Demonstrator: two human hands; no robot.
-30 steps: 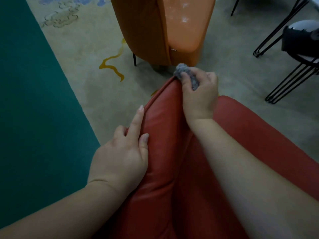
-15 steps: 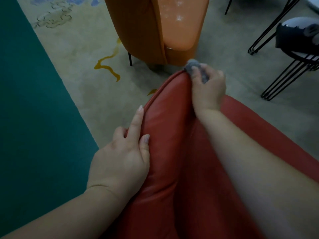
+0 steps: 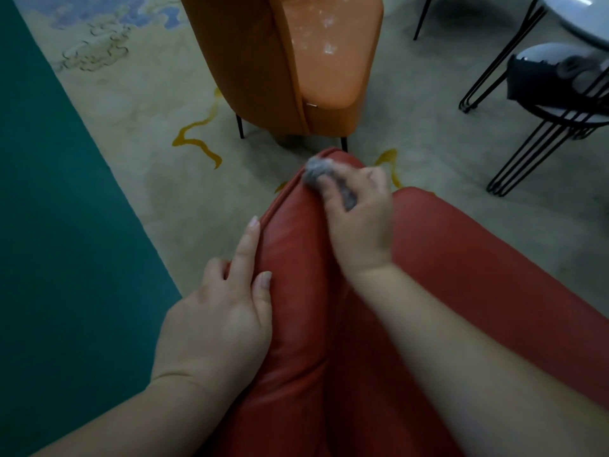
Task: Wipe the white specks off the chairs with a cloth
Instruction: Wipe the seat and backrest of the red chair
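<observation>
The right hand (image 3: 359,222) has its fingers curled around a grey cloth (image 3: 316,171), pressing it on the far tip of the red chair (image 3: 478,258); the left hand (image 3: 224,311) lies flat, fingers straight, on the chair's left edge; no specks show here; the far orange chair (image 3: 257,61) has white specks (image 3: 326,44) left to wipe.

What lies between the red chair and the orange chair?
In the head view, only a stretch of patterned carpet lies between the red chair and the orange chair, crossed by the orange chair's thin black legs.
</observation>
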